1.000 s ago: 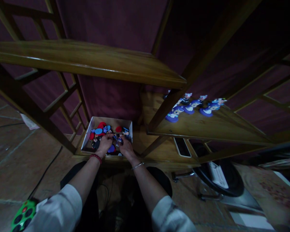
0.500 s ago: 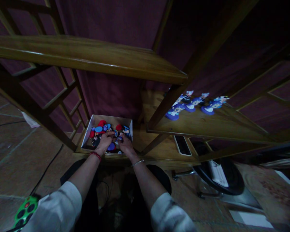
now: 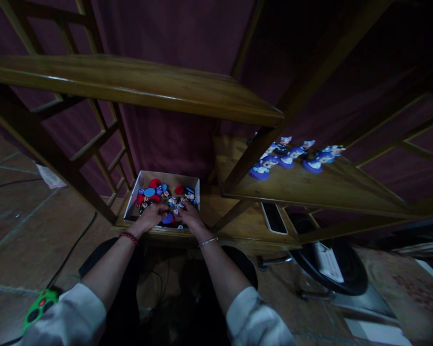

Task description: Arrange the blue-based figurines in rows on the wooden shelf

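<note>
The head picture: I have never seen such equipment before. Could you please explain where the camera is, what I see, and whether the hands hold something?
There is no machine here. A person wears one camera on the head, looking forward and down, so you see their own bare arms.

The left hand, below a red bracelet, and the right hand, below a silver-coloured one, reach into an open box on a low wooden board. The box contains small figures, red pieces and a blue disc. The right fingers are at a white-and-blue figure; whether either hand grips anything is unclear. On a higher shelf to the right are more figures, some with purple bases.
</note>
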The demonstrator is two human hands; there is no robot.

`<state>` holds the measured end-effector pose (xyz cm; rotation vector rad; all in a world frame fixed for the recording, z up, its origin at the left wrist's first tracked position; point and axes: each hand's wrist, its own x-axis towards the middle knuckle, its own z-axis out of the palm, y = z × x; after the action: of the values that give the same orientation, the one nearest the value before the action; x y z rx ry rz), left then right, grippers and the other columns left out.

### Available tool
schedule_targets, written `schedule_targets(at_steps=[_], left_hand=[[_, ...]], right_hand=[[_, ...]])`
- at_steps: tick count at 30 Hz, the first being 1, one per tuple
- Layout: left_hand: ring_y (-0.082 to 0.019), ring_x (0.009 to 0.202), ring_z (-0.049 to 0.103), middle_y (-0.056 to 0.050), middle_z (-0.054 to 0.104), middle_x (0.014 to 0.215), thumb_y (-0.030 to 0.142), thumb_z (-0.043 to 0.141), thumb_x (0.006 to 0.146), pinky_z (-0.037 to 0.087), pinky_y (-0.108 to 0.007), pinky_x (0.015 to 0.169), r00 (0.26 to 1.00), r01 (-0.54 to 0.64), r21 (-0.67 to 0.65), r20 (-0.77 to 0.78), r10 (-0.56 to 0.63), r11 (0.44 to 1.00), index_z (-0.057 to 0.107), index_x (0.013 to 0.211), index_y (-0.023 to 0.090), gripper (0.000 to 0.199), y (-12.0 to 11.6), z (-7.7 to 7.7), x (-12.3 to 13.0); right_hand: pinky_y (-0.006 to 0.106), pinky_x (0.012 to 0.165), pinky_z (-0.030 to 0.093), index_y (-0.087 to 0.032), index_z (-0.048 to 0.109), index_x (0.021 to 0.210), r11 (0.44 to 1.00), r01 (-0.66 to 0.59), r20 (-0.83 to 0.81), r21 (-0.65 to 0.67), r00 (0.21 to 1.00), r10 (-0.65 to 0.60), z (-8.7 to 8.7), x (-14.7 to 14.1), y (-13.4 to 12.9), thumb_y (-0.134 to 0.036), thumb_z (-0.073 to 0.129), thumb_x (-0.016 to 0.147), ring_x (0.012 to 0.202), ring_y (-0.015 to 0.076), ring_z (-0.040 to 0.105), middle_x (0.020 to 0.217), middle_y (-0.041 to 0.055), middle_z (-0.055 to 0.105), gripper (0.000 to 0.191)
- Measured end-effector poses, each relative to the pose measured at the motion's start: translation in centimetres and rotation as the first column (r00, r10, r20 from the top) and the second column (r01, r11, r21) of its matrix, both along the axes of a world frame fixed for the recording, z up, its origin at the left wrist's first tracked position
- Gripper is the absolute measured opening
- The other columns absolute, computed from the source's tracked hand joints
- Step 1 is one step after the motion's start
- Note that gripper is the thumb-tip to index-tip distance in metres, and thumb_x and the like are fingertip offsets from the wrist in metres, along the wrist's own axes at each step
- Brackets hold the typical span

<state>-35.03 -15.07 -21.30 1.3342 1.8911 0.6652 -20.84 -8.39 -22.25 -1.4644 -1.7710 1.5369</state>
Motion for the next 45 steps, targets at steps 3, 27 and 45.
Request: schedule_targets(at_steps=[3, 27, 45], left_hand=[[-0.017, 0.092, 0.061, -0.002, 0.068, 0.097, 0.022, 0.056, 0.068, 0.045, -0.023, 0.079, 0.996, 0.063, -0.053, -0.066, -0.067, 0.997, 0.064, 0.098, 0.021, 0.031, -0.6, 0.3, -0.4], [-0.022, 0.095, 0.059, -0.006, 0.067, 0.097, 0.012, 0.055, 0.065, 0.041, -0.032, 0.09, 0.956, -0.078, 0.134, 0.292, 0.036, 0.988, 0.065, 0.097, 0.015, 0.034, 1.0, -0.9, 0.7], [-0.013, 0.063, 0.06, -0.004, 0.066, 0.068, 0.002, 0.066, 0.053, 0.046, -0.025, 0.066, 0.493, -0.454, -0.101, 0.8, 0.344, 0.885, 0.065, 0.081, 0.011, 0.03, 1.4, 0.8, 2.3]], right_hand=[[0.022, 0.064, 0.052, -0.02, 0.051, 0.109, 0.978, 0.049, -0.146, -0.201, 0.986, -0.079, 0.3, -0.1, -0.2, -0.021, 0.042, 0.083, 0.071, 0.0103, 0.063, 0.089, 0.0006, 0.063, 0.027], [0.03, 0.08, 0.046, -0.022, 0.064, 0.098, 0.989, 0.037, -0.462, -0.144, 0.881, -0.1, -1.4, -0.3, 0.5, -0.022, 0.064, 0.064, 0.086, 0.0154, 0.059, 0.096, 0.0004, 0.066, 0.034], [0.034, 0.089, 0.041, -0.023, 0.058, 0.109, 0.995, 0.034, -0.513, -0.092, 0.855, -0.077, -1.7, 0.1, 0.9, -0.019, 0.059, 0.065, 0.09, 0.0155, 0.058, 0.097, 0.0011, 0.065, 0.044]])
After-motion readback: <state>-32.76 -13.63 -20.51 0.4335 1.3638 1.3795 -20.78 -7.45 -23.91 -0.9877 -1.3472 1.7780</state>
